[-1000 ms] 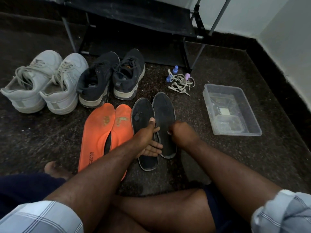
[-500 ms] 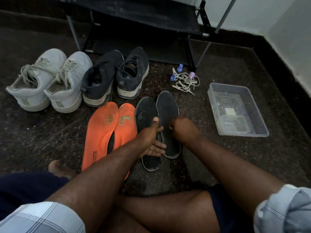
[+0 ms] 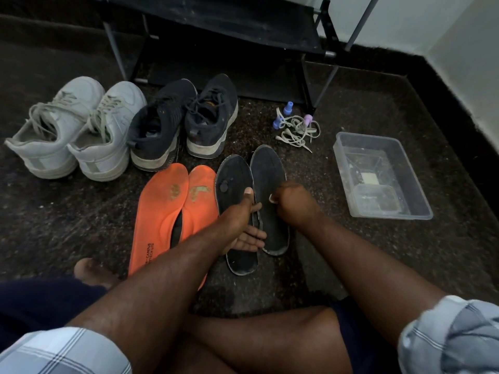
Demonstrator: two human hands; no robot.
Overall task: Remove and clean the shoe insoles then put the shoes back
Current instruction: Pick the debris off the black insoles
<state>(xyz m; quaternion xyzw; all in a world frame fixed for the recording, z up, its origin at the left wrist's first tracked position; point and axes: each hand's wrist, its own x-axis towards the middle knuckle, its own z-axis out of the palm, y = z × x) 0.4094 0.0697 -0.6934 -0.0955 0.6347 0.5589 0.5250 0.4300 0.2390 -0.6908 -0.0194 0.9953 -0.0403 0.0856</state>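
Two black insoles lie side by side on the dark floor, the left black insole [image 3: 232, 182] and the right black insole [image 3: 267, 168]. My left hand [image 3: 243, 225] rests on the left one, thumb pointing up along it and fingers stretched toward the gap between them. My right hand [image 3: 290, 202] is curled at the inner edge of the right insole and pinches it. Two orange insoles [image 3: 162, 211] lie to the left, partly under my left forearm. Behind them stand a pair of dark sneakers [image 3: 183, 122] and a pair of white sneakers [image 3: 73, 130].
A clear plastic tub [image 3: 415, 182] holding a little water stands at the right. Loose white laces and small blue and purple caps [image 3: 297, 128] lie near a black shoe rack [image 3: 229, 36] at the back. My crossed legs fill the foreground, and a wall corner rises at the right.
Both hands stay where they were on the black insoles. Only the camera view has shifted slightly.
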